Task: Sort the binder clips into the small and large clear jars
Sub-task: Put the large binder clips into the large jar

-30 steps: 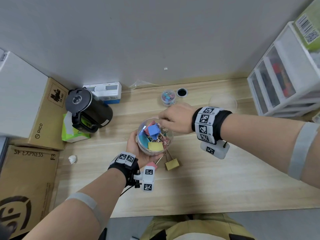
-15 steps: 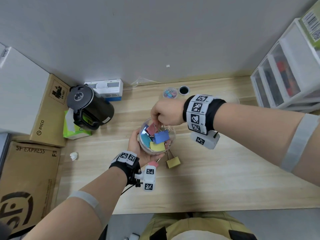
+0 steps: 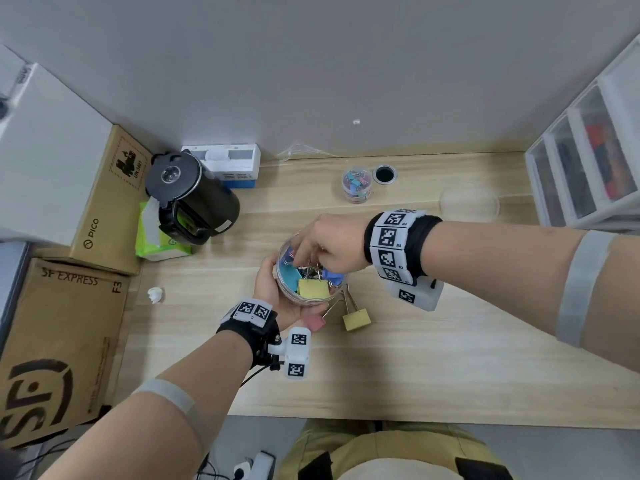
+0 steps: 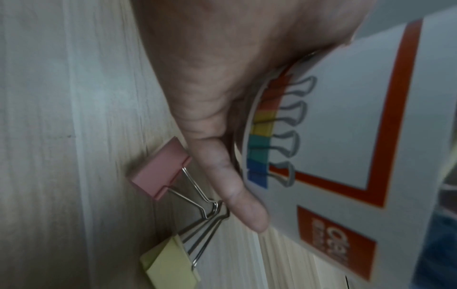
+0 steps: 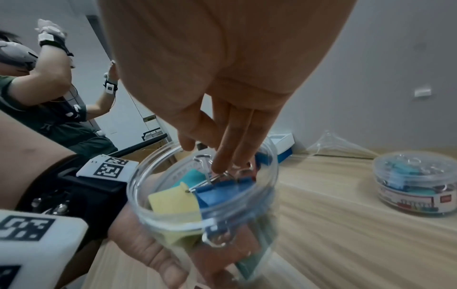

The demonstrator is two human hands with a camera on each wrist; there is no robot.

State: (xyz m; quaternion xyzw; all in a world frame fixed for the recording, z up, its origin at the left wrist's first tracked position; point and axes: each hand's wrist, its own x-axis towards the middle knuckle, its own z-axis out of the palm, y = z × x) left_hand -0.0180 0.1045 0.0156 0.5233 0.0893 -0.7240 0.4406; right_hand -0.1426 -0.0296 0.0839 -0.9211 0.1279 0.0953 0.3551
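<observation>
Even soft light, blurred wrist views, fisheye edges

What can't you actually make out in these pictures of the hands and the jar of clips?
- Clips under the right hand in the large clear plastic jar: head view, fingers cover them.
- Whether those fingers pinch a wire handle or just touch it: right wrist view, blurred.
- Number of clips in the small clear jar: too small in head view, blurred in right wrist view.
- Label text on the large jar: left wrist view, cut off, blurred.
</observation>
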